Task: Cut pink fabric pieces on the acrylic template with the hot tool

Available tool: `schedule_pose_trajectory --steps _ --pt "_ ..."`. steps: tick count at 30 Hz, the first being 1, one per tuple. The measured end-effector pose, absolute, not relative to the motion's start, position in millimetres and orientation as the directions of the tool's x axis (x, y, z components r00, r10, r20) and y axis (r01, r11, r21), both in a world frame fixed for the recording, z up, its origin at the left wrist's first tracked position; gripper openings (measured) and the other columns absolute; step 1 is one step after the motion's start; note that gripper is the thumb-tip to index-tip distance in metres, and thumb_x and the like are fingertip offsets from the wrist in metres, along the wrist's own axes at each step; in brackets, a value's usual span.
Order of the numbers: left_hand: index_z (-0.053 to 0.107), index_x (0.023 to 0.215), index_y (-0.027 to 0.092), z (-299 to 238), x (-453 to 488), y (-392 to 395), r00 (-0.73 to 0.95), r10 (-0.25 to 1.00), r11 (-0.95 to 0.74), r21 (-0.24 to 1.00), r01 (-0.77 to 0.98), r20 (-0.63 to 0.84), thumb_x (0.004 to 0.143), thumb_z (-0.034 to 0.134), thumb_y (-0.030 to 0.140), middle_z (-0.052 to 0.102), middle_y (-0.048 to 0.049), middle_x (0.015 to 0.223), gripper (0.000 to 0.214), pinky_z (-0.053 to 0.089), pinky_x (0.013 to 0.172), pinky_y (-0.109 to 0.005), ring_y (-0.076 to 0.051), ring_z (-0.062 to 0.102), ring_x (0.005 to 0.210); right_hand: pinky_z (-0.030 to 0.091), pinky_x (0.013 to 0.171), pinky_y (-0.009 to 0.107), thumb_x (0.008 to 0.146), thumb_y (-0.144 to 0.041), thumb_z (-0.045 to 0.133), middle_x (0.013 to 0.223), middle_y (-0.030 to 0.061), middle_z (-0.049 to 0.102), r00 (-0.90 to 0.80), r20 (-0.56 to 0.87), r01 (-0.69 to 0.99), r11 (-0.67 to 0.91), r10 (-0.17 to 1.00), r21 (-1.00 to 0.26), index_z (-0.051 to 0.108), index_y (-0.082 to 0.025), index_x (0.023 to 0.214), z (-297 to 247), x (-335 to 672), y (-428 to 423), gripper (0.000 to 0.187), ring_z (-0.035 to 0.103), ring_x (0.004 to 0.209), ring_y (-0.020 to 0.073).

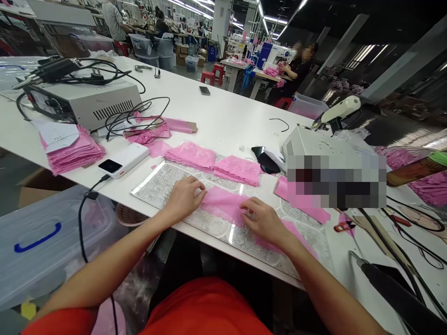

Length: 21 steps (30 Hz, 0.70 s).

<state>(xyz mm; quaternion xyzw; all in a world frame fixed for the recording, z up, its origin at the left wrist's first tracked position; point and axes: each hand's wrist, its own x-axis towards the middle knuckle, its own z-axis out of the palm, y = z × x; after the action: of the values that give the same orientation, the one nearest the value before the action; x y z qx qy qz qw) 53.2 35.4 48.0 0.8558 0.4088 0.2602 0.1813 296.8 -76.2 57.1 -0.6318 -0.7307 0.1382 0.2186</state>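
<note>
A sheer pink cloth (223, 204) at the centre of the frame looks thin and smooth; the pink fabric stacks (190, 156) just above it look rougher, like lace. The patterned board (152, 185) underneath is glossy, with bright reflections. The tabletop (226, 125) looks smooth, the vented box (101, 103) at upper left like matt painted metal, and the lidded bin (42, 256) at lower left is translucent plastic.

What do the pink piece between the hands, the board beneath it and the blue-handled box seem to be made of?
Pink piece: probably thin, matt fabric; it looks sheer and slightly wrinkled.
Board: glossy, perhaps glass or clear plastic, I cannot tell which; bright streaks reflect on it.
Box: most likely smooth, translucent plastic; it looks cloudy and half see-through.
</note>
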Motion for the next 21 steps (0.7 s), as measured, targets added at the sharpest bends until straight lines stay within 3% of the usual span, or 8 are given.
schedule_pose_trajectory --steps 4,8,12,15,21 --pt "0.069 0.082 0.019 53 48 44 0.680 0.695 -0.677 0.532 0.510 0.233 0.081 0.058 0.023 0.066 -0.0057 0.092 0.012 0.047 0.084 -0.036 -0.023 0.062 0.088 0.050 0.072 0.028 0.084 -0.016 0.054 0.093 0.0044 0.066 -0.158 0.159 0.879 0.212 0.975 -0.426 0.065 -0.021 0.090 54 294 -87 0.013 0.062 0.081 0.0147" --pt "0.070 0.100 0.022 54 34 45 0.759 0.621 -0.715 0.537 0.447 0.194 0.078 0.061 0.024 0.064 -0.0080 0.108 0.023 0.045 0.093 -0.041 -0.026 0.059 0.103 0.047 0.068 0.027 0.083 -0.014 0.055 0.086 0.0025 0.065 -0.169 0.104 0.871 0.198 0.980 -0.449 0.064 -0.020 0.083 57 298 -84 0.011 0.059 0.074 0.0127" --pt "0.072 0.084 0.021 55 33 48 0.733 0.652 -0.647 0.645 0.406 0.192 0.078 0.059 0.026 0.065 -0.0077 0.102 0.015 0.045 0.092 -0.039 -0.025 0.059 0.098 0.043 0.064 0.025 0.083 -0.013 0.053 0.080 0.0016 0.063 -0.170 0.050 0.859 0.173 0.984 -0.482 0.062 -0.020 0.077 56 299 -83 0.013 0.055 0.069 0.0117" --pt "0.069 0.073 0.020 57 40 50 0.687 0.699 -0.581 0.718 0.384 0.197 0.076 0.059 0.025 0.067 -0.0057 0.091 0.012 0.049 0.083 -0.033 -0.021 0.061 0.084 0.041 0.063 0.025 0.083 -0.014 0.051 0.077 0.0011 0.062 -0.141 0.042 0.842 0.142 0.989 -0.521 0.061 -0.019 0.075 53 300 -83 0.014 0.053 0.067 0.0112" --pt "0.063 0.073 0.018 59 69 74 0.600 0.793 -0.368 0.868 0.334 0.105 0.080 0.059 0.023 0.061 0.0012 0.057 0.009 0.049 0.048 -0.023 -0.013 0.058 0.044 0.040 0.058 0.025 0.081 -0.021 0.052 0.068 -0.0006 0.061 -0.037 0.022 0.781 0.043 0.999 -0.623 0.061 -0.019 0.072 58 313 -70 0.013 0.050 0.060 0.0106"
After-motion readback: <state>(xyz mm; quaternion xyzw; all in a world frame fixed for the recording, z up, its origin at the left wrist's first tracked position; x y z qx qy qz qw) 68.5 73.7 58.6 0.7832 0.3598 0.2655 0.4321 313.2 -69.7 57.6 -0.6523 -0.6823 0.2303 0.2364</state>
